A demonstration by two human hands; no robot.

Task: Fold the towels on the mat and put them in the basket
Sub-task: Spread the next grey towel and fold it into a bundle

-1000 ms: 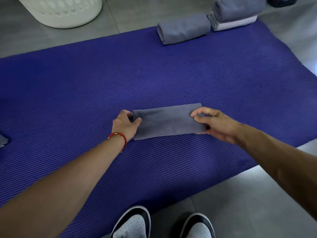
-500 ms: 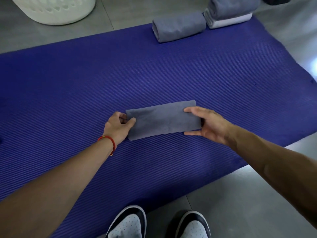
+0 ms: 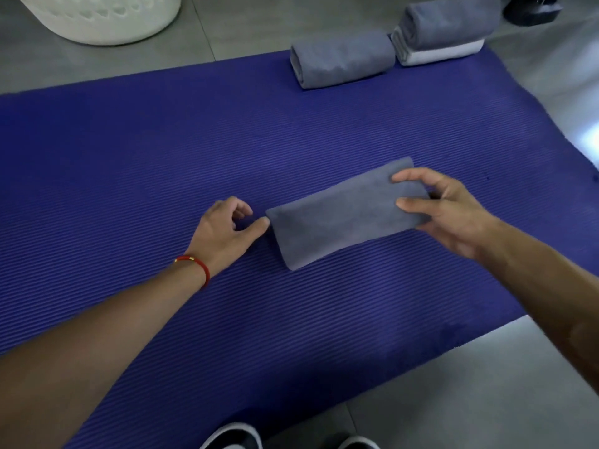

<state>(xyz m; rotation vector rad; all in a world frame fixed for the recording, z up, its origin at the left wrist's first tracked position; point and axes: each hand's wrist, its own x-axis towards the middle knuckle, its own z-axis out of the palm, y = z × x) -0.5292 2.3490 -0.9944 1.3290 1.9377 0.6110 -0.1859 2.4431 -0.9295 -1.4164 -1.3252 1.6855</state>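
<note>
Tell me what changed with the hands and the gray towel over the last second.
The left hand let go of the folded gray towel; only its thumb tip is at the near corner now. The right hand took hold of the other end, which has swung away from the person. The towel remains folded on the mat.

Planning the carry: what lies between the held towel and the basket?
Only bare purple mat, then grey floor, between folded towel and white basket, in the head view.

Grey tiled floor point(image 3: 486, 384), bright glare point(image 3: 588, 144) at right
</note>
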